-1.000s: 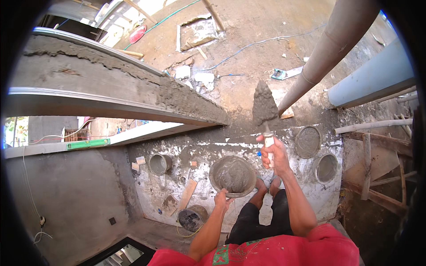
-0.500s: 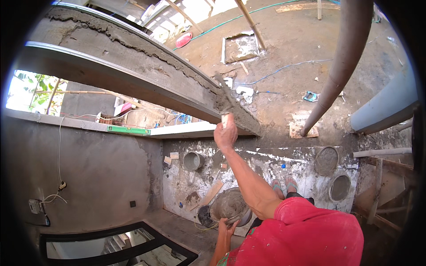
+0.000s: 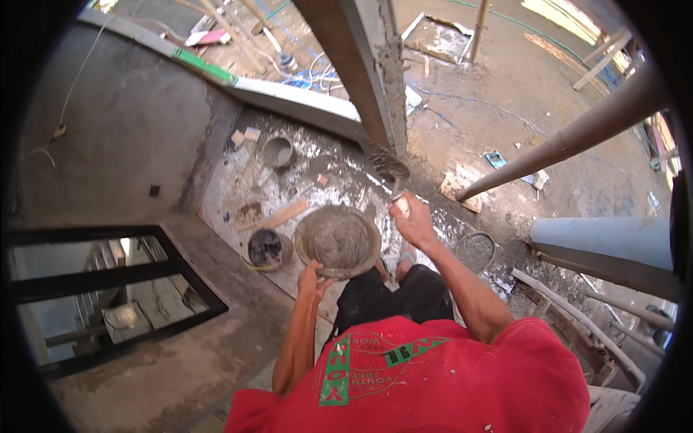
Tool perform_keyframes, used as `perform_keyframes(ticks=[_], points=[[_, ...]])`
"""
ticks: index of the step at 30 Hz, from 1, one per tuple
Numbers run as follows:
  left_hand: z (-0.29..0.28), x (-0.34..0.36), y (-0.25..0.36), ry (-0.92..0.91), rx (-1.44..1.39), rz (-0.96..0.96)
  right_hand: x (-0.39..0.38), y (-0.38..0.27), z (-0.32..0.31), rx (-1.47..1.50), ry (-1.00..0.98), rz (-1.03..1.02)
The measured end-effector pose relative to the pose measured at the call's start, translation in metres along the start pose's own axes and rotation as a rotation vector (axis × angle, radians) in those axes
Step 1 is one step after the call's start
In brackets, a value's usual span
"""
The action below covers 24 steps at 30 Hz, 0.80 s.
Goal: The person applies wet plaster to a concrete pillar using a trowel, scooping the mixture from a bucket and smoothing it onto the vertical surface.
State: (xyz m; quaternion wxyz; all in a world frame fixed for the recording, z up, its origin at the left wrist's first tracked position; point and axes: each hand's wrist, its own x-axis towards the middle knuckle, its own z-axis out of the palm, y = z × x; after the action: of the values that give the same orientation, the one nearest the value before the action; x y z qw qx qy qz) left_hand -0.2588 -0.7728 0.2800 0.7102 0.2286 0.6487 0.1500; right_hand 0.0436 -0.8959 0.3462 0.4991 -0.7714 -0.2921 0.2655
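My left hand (image 3: pixel 312 283) grips the near rim of a wide round basin (image 3: pixel 302 232), held in front of my body. Wet grey mortar (image 3: pixel 339 239) fills much of it. To the right of the basin, my right hand (image 3: pixel 414 222) is closed round the pale handle of a trowel (image 3: pixel 390 169). Its blade points away from me, coated in grey mortar, close to the lower end of a concrete beam (image 3: pixel 369 79). Rough mortar lines the beam's right side. Whether the blade touches the beam, I cannot tell.
A black bucket (image 3: pixel 268 250) stands left of the basin, a grey bucket (image 3: pixel 277 153) beyond it. A mortar-filled round container (image 3: pixel 476 250) lies to the right. A slanting pole (image 3: pixel 563 137) and a thick grey pipe (image 3: pixel 603 242) flank the right. A green spirit level (image 3: pixel 204 66) rests on the ledge.
My right hand with the trowel has come down from the beam's face toward my body. The basin, in my left hand, now shows fully in front of me. The view has turned.
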Motion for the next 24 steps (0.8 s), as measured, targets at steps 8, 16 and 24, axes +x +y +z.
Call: perform_keyframes(ticks=[8, 16, 24], points=[[0.032, -0.041, -0.008, -0.049, -0.032, 0.121, -0.024, -0.012, -0.025, -1.019, -0.697, -0.13], [0.043, -0.036, -0.034, -0.151, 0.023, 0.174, 0.016, 0.009, 0.048, -1.147, -0.67, -0.227], [0.055, -0.035, -0.03, -0.157, -0.002, 0.186, 0.017, 0.081, 0.074, -0.869, -1.112, -0.326]])
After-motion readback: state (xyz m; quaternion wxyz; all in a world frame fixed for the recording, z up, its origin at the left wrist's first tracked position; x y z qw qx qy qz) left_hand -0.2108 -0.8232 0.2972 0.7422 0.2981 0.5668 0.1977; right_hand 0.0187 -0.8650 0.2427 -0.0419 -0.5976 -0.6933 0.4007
